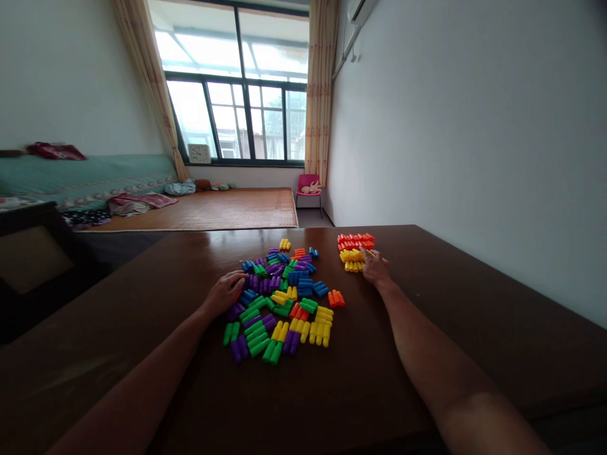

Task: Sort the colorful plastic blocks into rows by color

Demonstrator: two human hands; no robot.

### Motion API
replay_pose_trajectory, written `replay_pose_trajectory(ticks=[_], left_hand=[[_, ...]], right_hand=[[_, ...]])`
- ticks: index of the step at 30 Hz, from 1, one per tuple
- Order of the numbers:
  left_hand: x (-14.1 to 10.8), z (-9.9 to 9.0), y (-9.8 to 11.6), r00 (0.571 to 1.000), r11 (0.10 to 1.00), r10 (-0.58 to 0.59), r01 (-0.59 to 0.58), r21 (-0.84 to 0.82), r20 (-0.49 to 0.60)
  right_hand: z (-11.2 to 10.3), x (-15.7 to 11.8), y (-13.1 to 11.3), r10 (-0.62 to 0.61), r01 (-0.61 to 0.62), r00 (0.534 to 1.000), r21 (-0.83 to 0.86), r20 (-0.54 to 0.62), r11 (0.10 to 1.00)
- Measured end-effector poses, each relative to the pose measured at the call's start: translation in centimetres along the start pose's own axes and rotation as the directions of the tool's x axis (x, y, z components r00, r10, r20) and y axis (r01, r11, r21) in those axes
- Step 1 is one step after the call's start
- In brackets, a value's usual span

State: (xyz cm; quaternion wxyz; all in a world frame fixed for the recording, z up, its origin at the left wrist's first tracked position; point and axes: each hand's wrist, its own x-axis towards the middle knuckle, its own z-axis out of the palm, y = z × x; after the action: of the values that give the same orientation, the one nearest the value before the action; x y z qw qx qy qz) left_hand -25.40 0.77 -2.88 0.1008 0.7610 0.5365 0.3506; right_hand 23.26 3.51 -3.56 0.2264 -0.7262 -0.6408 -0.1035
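Note:
Colourful plastic blocks of joined tubes lie in a loose pile (270,284) on the dark brown table (327,404). My left hand (226,292) rests at the pile's left edge, fingers spread a little over purple and blue blocks; a bit of red shows beside it, partly hidden. To the right, orange-red blocks (355,242) lie in rows, with yellow blocks (351,256) along their near side. My right hand (376,266) is at the right end of the yellow rows, its fingertips closed on a yellow block there, partly covered by the hand.
One orange block (336,298) sits off the pile's right side, and a yellow one (285,244) beyond its far side. Behind the table are a bed (227,208) and a pink chair (308,184). A white wall (455,139) runs along the right.

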Motion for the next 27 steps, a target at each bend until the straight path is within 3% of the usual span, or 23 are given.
replay_pose_trajectory(ticks=[10,20,24,27], left_hand=[[0.0,0.2,-0.3,1.0,1.0,0.003,-0.003,-0.005,0.001],[0.0,0.1,0.0,1.0,0.999,0.01,-0.01,-0.032,0.018],[0.0,0.2,-0.2,1.0,0.999,0.027,-0.027,-0.023,0.0],[0.0,0.2,-0.3,0.999,0.999,0.038,-0.038,-0.022,0.009]], right_hand=[[-0.5,0.2,0.4,0.048,-0.045,0.999,0.189,-0.014,0.981],[-0.3,0.7,3.5,0.27,-0.213,0.957,0.374,-0.107,0.903],[-0.7,1.3,2.9,0.213,-0.15,0.966,0.356,-0.144,0.922],[-1.8,2.8,1.8,0.112,-0.1,0.993,0.232,-0.039,0.968]])
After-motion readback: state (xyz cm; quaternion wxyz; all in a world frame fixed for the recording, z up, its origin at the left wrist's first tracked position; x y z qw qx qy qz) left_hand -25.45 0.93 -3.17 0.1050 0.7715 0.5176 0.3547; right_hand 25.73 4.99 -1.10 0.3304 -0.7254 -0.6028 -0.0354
